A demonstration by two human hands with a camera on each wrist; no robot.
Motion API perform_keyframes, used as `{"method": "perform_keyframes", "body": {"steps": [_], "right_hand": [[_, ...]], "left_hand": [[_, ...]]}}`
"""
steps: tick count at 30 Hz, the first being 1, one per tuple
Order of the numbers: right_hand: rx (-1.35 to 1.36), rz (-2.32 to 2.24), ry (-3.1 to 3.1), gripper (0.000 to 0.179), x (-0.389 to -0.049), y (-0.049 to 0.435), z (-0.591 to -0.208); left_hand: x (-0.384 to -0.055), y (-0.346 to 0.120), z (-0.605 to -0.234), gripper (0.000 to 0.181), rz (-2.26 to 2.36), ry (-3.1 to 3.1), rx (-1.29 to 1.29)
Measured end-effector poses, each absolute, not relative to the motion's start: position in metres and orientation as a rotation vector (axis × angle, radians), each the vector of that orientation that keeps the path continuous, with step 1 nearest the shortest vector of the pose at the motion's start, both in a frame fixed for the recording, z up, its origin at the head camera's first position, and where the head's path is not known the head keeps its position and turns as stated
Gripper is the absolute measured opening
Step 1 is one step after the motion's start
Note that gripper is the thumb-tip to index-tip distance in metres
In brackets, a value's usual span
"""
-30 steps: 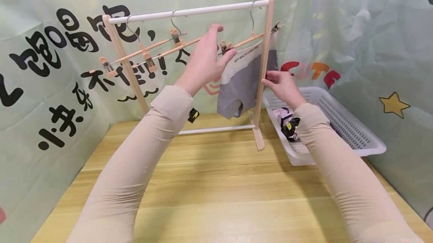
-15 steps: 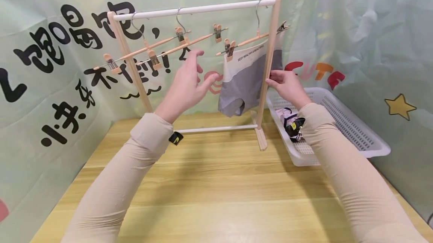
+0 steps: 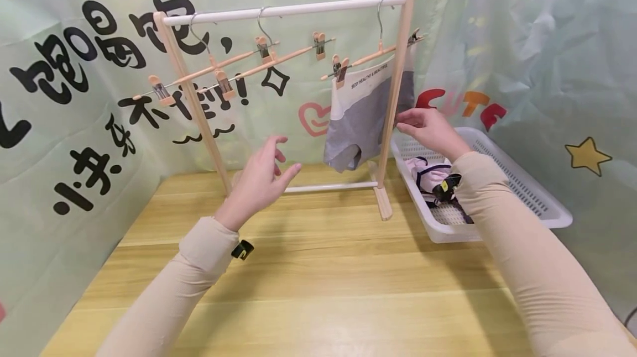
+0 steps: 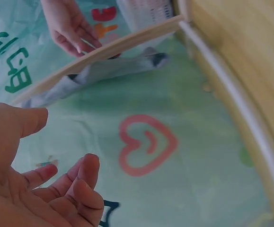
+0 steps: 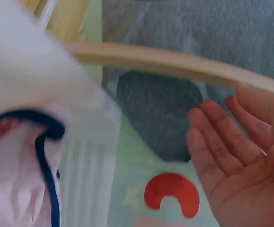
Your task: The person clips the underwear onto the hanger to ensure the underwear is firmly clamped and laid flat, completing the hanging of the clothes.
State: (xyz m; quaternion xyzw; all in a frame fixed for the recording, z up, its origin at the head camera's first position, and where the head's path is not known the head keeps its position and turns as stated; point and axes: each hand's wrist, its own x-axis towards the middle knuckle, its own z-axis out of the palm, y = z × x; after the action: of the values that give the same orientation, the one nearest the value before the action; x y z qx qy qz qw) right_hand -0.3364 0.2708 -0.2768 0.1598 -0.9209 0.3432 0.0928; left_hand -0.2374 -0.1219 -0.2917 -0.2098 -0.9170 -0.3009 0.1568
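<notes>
Grey-and-white shorts (image 3: 358, 114) with printed lettering on the waistband hang from a clip hanger (image 3: 369, 58) at the right end of a small wooden rack (image 3: 396, 83). My right hand (image 3: 432, 131) is beside the rack's right post, fingertips close to the shorts' right edge. In the right wrist view those fingers (image 5: 217, 132) are loosely bent and pinch nothing; whether they touch the cloth I cannot tell. Over the table, left of the shorts, my left hand (image 3: 256, 183) is in the air with spread, relaxed fingers, holding nothing.
Two more clip hangers (image 3: 286, 58) hang on the white top rail (image 3: 298, 10), no clothes on them. A white perforated basket (image 3: 554, 218) at the right holds pink clothing with dark trim (image 3: 429, 172). The wooden table (image 3: 318, 290) extends in front, with printed cloth walls (image 3: 562, 86) behind.
My left hand has come down and left, away from the hanger clips. My right hand has eased slightly right of the post. The shorts hang nearly as before.
</notes>
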Motion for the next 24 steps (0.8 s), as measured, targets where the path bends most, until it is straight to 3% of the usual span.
{"method": "perform_keyframes", "body": {"steps": [6,12,17,24], "right_hand": [[0.608,0.818,-2.896,0.037,-0.335,0.296,-0.288],[0.707,0.52,-3.137,0.047,-0.338,0.32,-0.305],[0.71,0.383,-3.232,0.056,-0.338,0.332,-0.317],[0.662,0.374,-3.316,0.051,-0.336,0.339,-0.327]], "left_hand": [[-0.232,-0.137,-0.324,0.062,-0.853,-2.663,-0.58],[-0.227,-0.151,-0.351,0.054,-0.803,-2.679,-0.611],[-0.224,-0.163,-0.368,0.047,-0.756,-2.719,-0.633],[-0.222,-0.175,-0.387,0.039,-0.724,-2.778,-0.666]]}}
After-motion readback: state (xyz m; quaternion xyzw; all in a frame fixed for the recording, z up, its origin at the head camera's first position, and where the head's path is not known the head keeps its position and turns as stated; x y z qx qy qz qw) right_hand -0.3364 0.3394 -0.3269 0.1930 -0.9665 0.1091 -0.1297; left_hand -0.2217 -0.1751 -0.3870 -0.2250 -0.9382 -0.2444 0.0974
